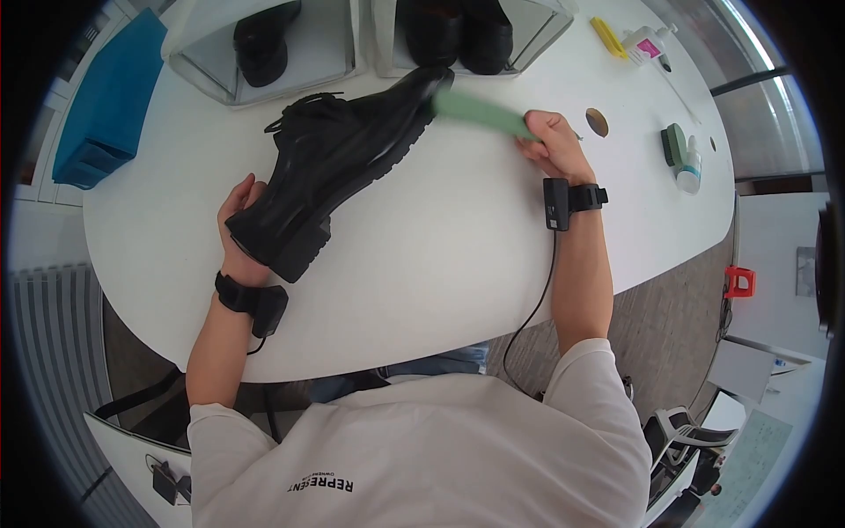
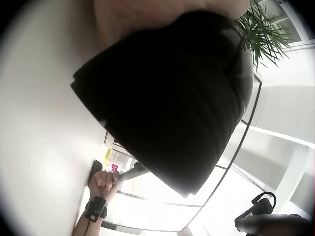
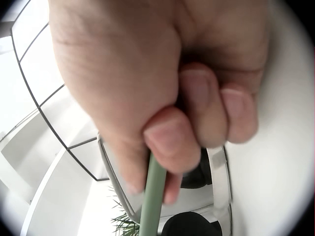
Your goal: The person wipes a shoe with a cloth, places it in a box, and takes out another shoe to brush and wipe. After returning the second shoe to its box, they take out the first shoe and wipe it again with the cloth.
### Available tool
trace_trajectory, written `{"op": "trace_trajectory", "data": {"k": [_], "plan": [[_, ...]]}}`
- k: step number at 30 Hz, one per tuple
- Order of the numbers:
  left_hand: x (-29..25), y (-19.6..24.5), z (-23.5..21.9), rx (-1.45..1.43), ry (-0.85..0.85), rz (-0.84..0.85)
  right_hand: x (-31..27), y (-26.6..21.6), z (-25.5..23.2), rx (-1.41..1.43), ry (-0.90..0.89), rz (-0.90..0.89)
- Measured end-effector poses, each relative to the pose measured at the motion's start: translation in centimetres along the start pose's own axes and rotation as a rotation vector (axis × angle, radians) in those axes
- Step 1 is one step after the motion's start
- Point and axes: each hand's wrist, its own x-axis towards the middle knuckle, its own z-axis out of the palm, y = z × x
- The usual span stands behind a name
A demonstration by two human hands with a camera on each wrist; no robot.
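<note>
A black lace-up shoe [image 1: 339,145] with a chunky heel and ridged sole is tilted on its side in the head view, toe toward the far side. My left hand [image 1: 236,255] grips it round the heel end, part of the palm hidden behind it. In the left wrist view the dark heel [image 2: 162,93] fills most of the picture. My right hand [image 1: 556,148] holds a green long-handled brush [image 1: 484,114], blurred, its far end at the shoe's toe. Curled fingers and thumb pinch the green handle [image 3: 154,196] in the right wrist view; its bristles are hidden there.
Two white open-fronted boxes stand at the back, one with a black shoe [image 1: 261,55], the other with black shoes [image 1: 484,40]. A teal case [image 1: 110,101] lies left. Toward the right are a green-backed brush [image 1: 675,145], a clear bottle [image 1: 690,172], a pink-labelled bottle [image 1: 645,46] and a yellow item [image 1: 608,38].
</note>
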Motion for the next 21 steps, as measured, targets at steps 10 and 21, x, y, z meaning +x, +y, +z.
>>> {"op": "trace_trajectory", "data": {"k": [10, 21], "plan": [[-0.7, -1.9, 4.4, 0.246, 0.196, 0.123, -0.2, -1.1, 1.2, -0.223, -0.013, 0.1], [-0.9, -1.3, 1.8, 0.236, -0.174, 0.024, -1.2, -2.7, 2.7, -0.462, 0.036, 0.152]]}}
